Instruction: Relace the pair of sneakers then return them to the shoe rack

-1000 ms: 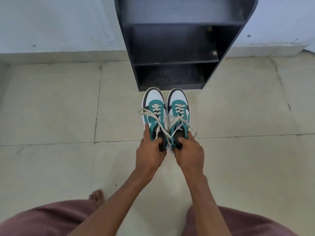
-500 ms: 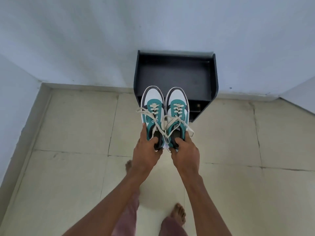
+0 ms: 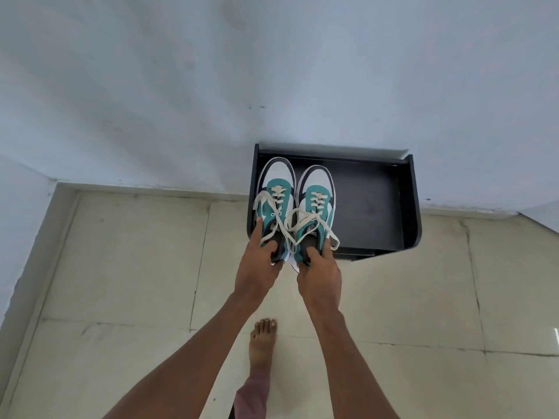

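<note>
Two teal, white and black sneakers with cream laces are held side by side over the left part of the black shoe rack's top. My left hand grips the heel of the left sneaker, fingers inside the opening. My right hand grips the heel of the right sneaker the same way. Loose lace ends cross between the two shoes and hang over my right hand. The toes point towards the wall. Whether the soles touch the rack top I cannot tell.
The rack stands against a pale blue-white wall on a beige tiled floor. A second wall closes the corner at the left. My bare foot stands on the tiles below the hands.
I have stood up and come closer to the rack. The sneakers have gone forward from in front of the rack's shelves to above its top, both hands still gripping them.
</note>
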